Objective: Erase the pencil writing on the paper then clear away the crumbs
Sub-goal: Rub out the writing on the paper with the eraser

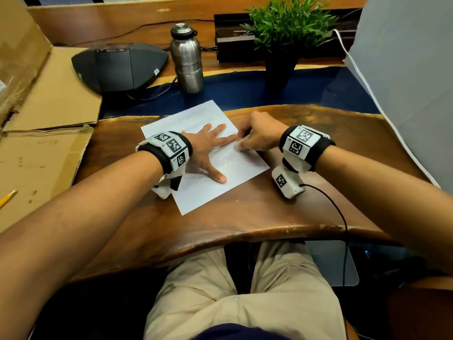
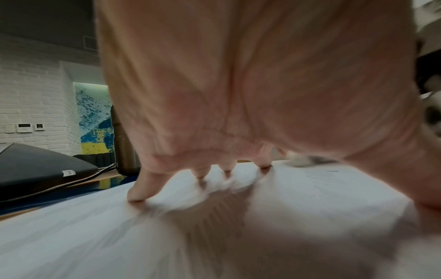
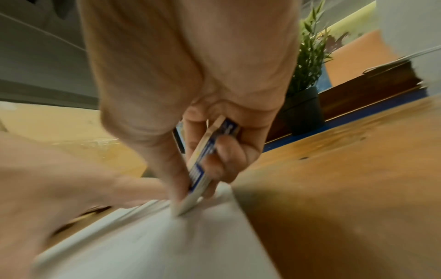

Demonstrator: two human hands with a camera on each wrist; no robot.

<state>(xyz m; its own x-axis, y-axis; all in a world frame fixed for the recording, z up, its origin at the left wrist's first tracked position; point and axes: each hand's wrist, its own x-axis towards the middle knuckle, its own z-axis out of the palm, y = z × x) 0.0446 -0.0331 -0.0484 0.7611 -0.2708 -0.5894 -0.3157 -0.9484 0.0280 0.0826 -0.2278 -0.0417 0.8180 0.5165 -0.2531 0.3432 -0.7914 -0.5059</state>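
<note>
A white sheet of paper [image 1: 201,187] lies on the wooden desk [image 1: 257,212], with faint pencil marks [image 1: 226,160] near its middle. My left hand [image 1: 208,148] lies flat on the sheet with fingers spread, pressing it down; in the left wrist view the fingertips [image 2: 136,196] rest on the paper [image 2: 119,236]. My right hand [image 1: 257,136] pinches a white eraser [image 1: 239,145] in a blue-and-white sleeve [image 3: 203,166], its tip on the paper [image 3: 167,245] near the right edge, beside my left index finger. The eraser view is blurred.
A steel bottle [image 1: 187,58], a black conference phone [image 1: 117,66] and a potted plant [image 1: 284,42] stand behind the paper. Flattened cardboard [image 1: 44,133] lies at the left with a yellow pencil [image 1: 7,198] on it. A black cable [image 1: 340,217] trails from my right wrist.
</note>
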